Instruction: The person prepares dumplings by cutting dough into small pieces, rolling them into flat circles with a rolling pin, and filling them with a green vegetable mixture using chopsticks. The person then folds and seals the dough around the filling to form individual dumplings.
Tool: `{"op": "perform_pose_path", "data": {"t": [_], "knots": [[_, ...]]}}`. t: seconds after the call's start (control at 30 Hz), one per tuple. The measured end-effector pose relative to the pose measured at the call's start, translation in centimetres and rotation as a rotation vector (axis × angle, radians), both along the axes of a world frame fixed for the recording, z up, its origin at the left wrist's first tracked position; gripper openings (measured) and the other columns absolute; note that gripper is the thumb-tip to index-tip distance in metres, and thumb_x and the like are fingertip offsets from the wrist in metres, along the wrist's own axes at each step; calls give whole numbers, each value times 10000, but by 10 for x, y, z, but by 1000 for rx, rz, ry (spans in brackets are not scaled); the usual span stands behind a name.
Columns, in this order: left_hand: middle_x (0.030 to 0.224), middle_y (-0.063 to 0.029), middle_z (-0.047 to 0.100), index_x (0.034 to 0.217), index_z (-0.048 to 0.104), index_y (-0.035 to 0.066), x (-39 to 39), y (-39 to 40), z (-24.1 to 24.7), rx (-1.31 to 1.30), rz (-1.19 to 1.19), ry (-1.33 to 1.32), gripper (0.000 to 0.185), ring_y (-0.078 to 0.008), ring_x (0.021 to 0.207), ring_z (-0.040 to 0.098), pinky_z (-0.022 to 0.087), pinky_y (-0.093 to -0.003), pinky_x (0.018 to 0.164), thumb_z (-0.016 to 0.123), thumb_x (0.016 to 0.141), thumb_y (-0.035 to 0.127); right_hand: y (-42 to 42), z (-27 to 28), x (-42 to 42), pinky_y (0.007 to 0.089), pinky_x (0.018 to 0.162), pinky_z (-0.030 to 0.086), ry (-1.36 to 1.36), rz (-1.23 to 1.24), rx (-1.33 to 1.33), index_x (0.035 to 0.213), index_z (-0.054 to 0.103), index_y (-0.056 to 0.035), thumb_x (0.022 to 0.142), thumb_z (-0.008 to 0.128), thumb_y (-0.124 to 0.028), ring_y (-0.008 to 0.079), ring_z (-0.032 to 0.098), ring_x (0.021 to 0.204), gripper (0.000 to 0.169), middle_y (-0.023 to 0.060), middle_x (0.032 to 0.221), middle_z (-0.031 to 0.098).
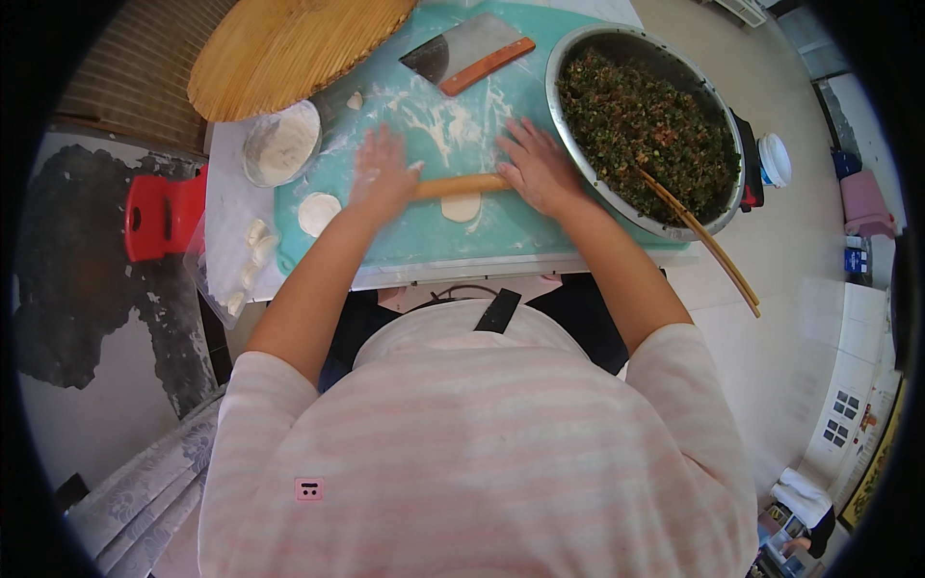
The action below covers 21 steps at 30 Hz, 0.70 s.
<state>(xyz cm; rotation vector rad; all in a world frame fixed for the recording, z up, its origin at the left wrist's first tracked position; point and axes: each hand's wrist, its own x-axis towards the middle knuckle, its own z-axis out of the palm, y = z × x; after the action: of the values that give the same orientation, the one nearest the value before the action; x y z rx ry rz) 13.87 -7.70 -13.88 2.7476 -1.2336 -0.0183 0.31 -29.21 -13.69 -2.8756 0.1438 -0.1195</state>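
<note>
A wooden rolling pin lies across a dough piece on the floured turquoise mat. My left hand touches its left end and is somewhat blurred. At the right end rests my right hand, its fingers spread forward over the mat. Neither hand's grip on the pin can be made out. A round dough wrapper lies left of my left forearm. Beyond my hands is a dough scraper with a metal blade and wooden handle. A small dough bit sits near the flour bowl.
A large metal bowl of chopped filling stands at the right, with chopsticks jutting over its rim. At the back left, a woven round tray overhangs the table. Several dumplings lie at the left corner, near a red chair.
</note>
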Motion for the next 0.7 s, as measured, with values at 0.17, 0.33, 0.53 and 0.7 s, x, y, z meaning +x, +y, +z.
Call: {"op": "perform_pose_path", "data": {"t": [0.17, 0.33, 0.53, 0.7], "knots": [[1251, -171, 454, 1120, 529, 16, -28, -19, 12, -190, -238, 338, 362, -313, 1161, 431, 365, -380, 952, 586, 793, 158, 15, 4, -46, 426, 1061, 256, 30, 95, 22, 1159, 512, -102, 814, 574, -243, 255, 297, 1298, 378, 90, 1352, 385], [1020, -106, 588, 931, 594, 46, -37, -40, 29, -36, -65, 506, 204, -263, 905, 569, 451, -366, 763, 624, 758, 149, 33, 16, -80, 411, 932, 369, -25, 93, 103, 1027, 547, -100, 742, 631, -112, 267, 499, 1064, 298, 71, 1087, 559], [912, -97, 613, 881, 597, 63, -37, -11, 62, -265, -179, 672, 118, -265, 893, 577, 463, -356, 740, 604, 764, 79, 33, 28, -96, 401, 761, 421, -117, 62, 183, 1021, 548, -101, 680, 659, -81, 278, 550, 859, 359, 62, 926, 590], [1046, -100, 592, 997, 590, 82, -47, 39, 34, -264, -246, 371, 213, -279, 1024, 532, 370, -428, 938, 588, 785, 91, 36, 29, -91, 389, 766, 425, -22, 78, 192, 994, 568, -112, 691, 661, -129, 267, 545, 901, 317, 50, 944, 580]]}}
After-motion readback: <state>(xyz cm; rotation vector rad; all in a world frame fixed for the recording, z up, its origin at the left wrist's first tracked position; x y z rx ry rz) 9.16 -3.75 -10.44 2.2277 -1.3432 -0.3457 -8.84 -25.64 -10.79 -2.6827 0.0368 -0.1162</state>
